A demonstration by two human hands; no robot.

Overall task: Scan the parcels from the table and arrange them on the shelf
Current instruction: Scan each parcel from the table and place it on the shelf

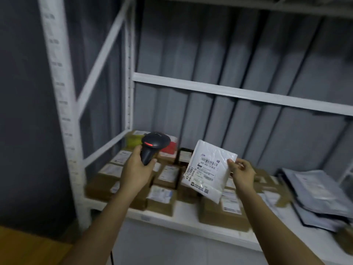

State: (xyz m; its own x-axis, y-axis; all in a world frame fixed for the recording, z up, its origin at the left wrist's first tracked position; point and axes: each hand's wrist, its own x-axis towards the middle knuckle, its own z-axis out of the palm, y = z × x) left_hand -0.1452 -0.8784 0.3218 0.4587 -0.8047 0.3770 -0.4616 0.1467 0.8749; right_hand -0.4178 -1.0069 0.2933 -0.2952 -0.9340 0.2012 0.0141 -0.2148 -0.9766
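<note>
My left hand (136, 168) grips the handle of a black barcode scanner (153, 146) with a red light glowing on its head. My right hand (241, 172) pinches the right edge of a flat white plastic parcel (207, 172), held tilted above the shelf with its printed label and barcode facing me. The scanner's head sits to the left of the parcel, a short gap apart. Below both hands, the white shelf board (183, 217) carries several brown cardboard parcels (164, 199) with white labels.
The white metal rack has an upright post (63, 104) at left and a crossbar (238, 92) above the loaded level. Grey plastic mailers (317, 196) are piled at the right of the shelf. A wooden table corner (23, 247) shows at bottom left. A corrugated grey wall stands behind.
</note>
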